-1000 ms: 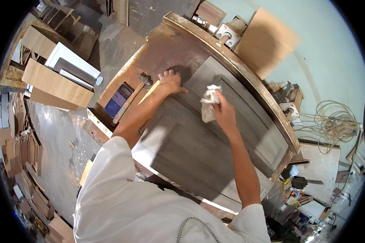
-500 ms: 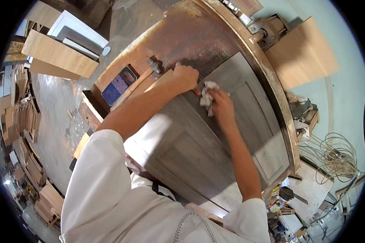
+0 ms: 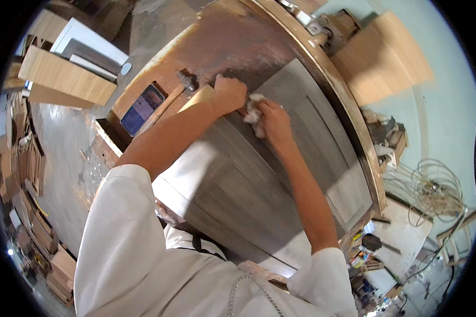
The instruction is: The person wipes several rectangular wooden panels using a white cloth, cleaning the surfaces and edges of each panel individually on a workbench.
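Two grey wood-grain cabinet doors lie side by side on the workbench: a nearer door [image 3: 217,174] and a farther door [image 3: 322,137], each with a recessed panel. My right hand [image 3: 276,122] is closed on a crumpled whitish rag [image 3: 255,117], which it presses near the top of the seam between the doors. Just left of the rag, my left hand [image 3: 230,95] is curled closed at the far end of the nearer door. What its fingers grip is hidden. A hammer [image 3: 186,80] with a wooden handle and a dark phone [image 3: 143,110] lie left of my left hand, partly beside my forearm.
The bench has a worn brown top [image 3: 232,45] and a raised wooden rim [image 3: 349,98] on its far right side. Beyond it are a pale wood board [image 3: 383,58] and a coil of cable [image 3: 433,187]. Boards [image 3: 69,76] are stacked at the upper left.
The whole view has shifted a little, so things sit farther left and up. My right hand has brought the rag slightly closer to my left hand, which stays at the door's end.
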Action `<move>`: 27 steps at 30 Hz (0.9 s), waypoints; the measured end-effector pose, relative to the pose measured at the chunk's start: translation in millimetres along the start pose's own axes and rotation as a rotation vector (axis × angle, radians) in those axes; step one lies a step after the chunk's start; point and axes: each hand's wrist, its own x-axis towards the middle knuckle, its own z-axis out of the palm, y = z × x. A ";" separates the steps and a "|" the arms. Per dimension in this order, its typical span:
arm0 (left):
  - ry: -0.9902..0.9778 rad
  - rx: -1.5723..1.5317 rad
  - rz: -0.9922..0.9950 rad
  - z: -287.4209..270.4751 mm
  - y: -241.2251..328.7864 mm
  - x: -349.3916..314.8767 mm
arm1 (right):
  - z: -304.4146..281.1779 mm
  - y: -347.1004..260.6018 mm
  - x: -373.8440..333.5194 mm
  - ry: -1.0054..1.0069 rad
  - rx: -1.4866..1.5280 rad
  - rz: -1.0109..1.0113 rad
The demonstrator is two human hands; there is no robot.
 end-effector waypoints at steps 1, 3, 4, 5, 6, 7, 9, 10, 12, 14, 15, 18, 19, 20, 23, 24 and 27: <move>0.032 0.001 0.009 -0.6 3.0 1.9 | 6.2 0.9 8.1 0.049 0.009 -0.007; 0.047 0.039 0.036 -8.4 17.2 7.4 | 15.1 10.6 20.3 0.161 0.020 -0.027; 0.048 0.058 0.031 -9.5 17.1 5.4 | 12.4 6.9 19.0 0.117 0.019 -0.002; 0.035 0.075 0.026 -9.7 16.7 3.7 | 8.5 3.5 14.7 0.075 0.019 0.027; 0.022 0.094 0.023 -8.9 16.3 2.4 | 3.2 0.9 7.9 0.034 0.018 0.060; 0.019 0.120 0.028 -13.5 15.7 3.0 | -0.9 1.5 -1.9 0.019 0.024 0.055; -0.075 0.210 -0.008 -21.5 17.5 5.1 | -5.5 10.2 -28.5 -0.012 0.025 0.045; -0.125 0.236 -0.035 -22.3 18.2 7.9 | -14.2 12.3 -39.8 -0.057 0.003 0.123; -0.189 0.256 -0.070 -26.0 27.3 4.0 | -36.6 22.2 -71.8 -0.149 -0.035 0.301; -0.197 0.265 -0.082 -35.7 40.5 -4.7 | -81.2 54.3 -122.6 -0.281 -0.023 0.621; -0.146 0.255 -0.089 -36.1 43.4 -6.4 | -96.0 77.4 -163.9 -0.023 0.042 0.720; -0.002 0.148 -0.199 -3.5 20.2 16.8 | -164.9 98.0 -280.1 0.440 0.555 1.126; -0.117 0.169 -0.206 -27.6 43.4 -6.0 | -184.9 103.9 -333.5 0.697 0.664 1.154; -0.119 0.215 -0.235 -35.9 50.0 -19.4 | -199.1 108.9 -383.8 0.957 0.764 1.147; -0.107 0.235 -0.277 -23.4 48.6 -5.6 | -231.1 116.8 -525.0 1.636 0.869 1.113; -0.087 0.204 -0.250 -9.9 32.7 12.5 | -234.0 113.6 -553.7 1.627 0.762 1.212; -0.036 0.326 -0.176 -23.4 53.0 -12.3 | -232.1 111.4 -605.1 1.460 0.513 1.437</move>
